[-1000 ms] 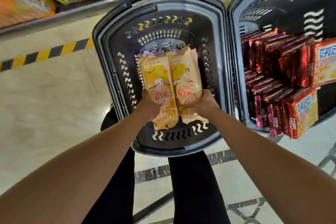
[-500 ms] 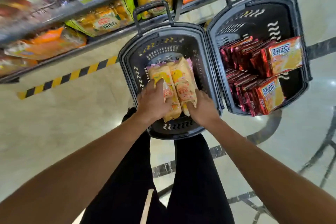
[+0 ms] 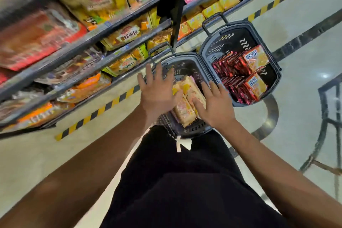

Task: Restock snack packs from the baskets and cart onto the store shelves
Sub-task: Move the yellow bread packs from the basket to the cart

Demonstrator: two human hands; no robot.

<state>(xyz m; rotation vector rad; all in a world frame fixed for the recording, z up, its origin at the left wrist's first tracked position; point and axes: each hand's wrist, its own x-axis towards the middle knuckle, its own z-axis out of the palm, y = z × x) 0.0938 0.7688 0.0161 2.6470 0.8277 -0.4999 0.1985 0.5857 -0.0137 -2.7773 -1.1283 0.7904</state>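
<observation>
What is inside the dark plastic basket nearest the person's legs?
Pale yellow snack packs lie in the dark plastic basket. The left hand and right hand, fingers spread, cover parts of them and of the basket floor, so the count is unclear.

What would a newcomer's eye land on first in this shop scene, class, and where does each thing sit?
Two spread hands, the left hand and right hand, hover over yellow snack packs in the near dark basket at centre. Just right, a second basket holds shiny red packs. Crowded store shelves fill the upper left.
</observation>
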